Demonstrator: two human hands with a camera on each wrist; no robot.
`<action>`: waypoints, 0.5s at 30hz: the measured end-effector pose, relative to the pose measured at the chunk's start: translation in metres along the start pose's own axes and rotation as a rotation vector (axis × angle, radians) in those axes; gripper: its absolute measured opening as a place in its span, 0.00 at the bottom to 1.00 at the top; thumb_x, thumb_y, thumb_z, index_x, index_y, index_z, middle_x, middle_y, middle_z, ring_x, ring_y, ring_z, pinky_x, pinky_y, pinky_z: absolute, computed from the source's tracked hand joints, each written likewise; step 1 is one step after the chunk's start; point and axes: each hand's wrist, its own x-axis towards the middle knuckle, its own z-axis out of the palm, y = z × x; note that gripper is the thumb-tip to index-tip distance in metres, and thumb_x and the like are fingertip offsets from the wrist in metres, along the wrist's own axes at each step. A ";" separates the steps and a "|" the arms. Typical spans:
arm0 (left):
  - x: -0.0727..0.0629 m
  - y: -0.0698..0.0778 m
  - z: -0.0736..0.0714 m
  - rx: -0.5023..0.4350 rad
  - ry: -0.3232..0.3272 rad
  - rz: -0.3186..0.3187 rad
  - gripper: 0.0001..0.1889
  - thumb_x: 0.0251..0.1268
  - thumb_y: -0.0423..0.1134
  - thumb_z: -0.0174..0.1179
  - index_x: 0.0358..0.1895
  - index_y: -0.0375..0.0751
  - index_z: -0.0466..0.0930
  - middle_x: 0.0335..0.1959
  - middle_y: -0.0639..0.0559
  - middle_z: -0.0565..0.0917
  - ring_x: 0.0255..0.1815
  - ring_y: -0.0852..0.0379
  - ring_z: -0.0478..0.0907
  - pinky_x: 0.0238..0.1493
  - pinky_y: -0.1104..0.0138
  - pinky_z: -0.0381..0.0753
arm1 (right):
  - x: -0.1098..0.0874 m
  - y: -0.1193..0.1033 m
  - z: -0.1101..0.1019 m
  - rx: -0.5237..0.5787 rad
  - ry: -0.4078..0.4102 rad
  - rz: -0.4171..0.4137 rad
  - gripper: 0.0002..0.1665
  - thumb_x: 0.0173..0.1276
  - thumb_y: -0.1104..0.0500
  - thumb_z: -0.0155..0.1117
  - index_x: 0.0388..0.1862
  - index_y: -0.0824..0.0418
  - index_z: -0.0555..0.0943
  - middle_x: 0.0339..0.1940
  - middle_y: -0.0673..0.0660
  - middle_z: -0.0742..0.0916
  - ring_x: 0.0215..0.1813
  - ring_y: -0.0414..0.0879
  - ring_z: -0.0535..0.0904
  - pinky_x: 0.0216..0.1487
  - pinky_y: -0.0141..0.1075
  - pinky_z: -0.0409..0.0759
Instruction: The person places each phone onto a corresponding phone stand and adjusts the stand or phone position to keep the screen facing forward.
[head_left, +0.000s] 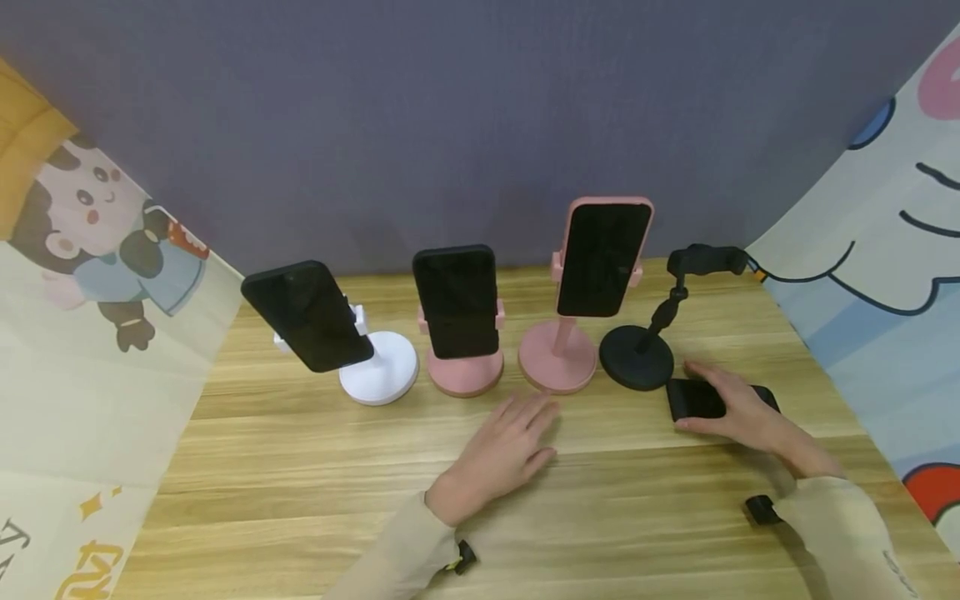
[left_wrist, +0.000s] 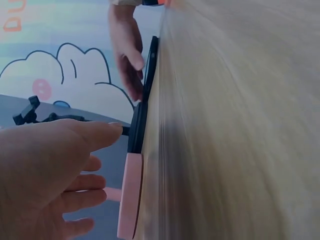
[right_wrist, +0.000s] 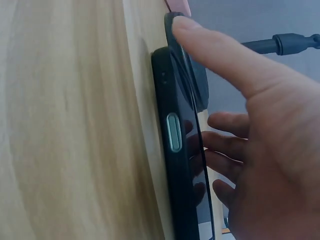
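My right hand (head_left: 738,410) spreads over a black phone (head_left: 694,398) lying flat on the table, thumb by the near edge and fingers by the far edge. In the right wrist view the thumb (right_wrist: 215,55) stands off the phone's side (right_wrist: 175,150), with the fingers beyond its screen. Just behind this phone stands a black phone stand (head_left: 637,357) with a bare clamp (head_left: 705,259). Relaxed and holding nothing, my left hand (head_left: 498,450) is near the round base of a pink stand (head_left: 557,358). That stand carries a phone in a pink case (head_left: 604,258).
To the left, a second pink stand (head_left: 465,377) holds a dark phone (head_left: 456,302), and a white stand (head_left: 378,368) holds another black phone (head_left: 307,317), tilted. A grey wall (head_left: 480,133) rises behind the wooden table (head_left: 300,483), with printed panels at both sides.
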 end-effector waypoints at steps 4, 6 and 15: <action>-0.006 -0.006 -0.001 -0.031 0.029 -0.006 0.29 0.75 0.54 0.61 0.71 0.41 0.73 0.70 0.48 0.77 0.73 0.50 0.71 0.76 0.51 0.69 | -0.001 0.003 0.001 -0.024 0.000 -0.020 0.57 0.58 0.48 0.80 0.76 0.74 0.62 0.74 0.78 0.66 0.71 0.80 0.58 0.61 0.75 0.61; -0.009 -0.008 -0.001 -0.042 0.044 -0.009 0.29 0.74 0.53 0.62 0.70 0.41 0.74 0.69 0.47 0.78 0.72 0.50 0.72 0.75 0.51 0.70 | -0.002 0.005 0.002 -0.037 0.008 -0.050 0.56 0.57 0.48 0.81 0.75 0.74 0.64 0.74 0.78 0.66 0.70 0.80 0.59 0.60 0.75 0.61; -0.018 -0.016 0.003 -0.063 0.087 -0.004 0.29 0.72 0.51 0.65 0.68 0.37 0.75 0.66 0.43 0.80 0.71 0.46 0.74 0.73 0.51 0.72 | -0.002 0.010 0.005 -0.100 0.054 -0.125 0.50 0.54 0.51 0.84 0.69 0.72 0.71 0.66 0.73 0.71 0.64 0.75 0.66 0.55 0.71 0.68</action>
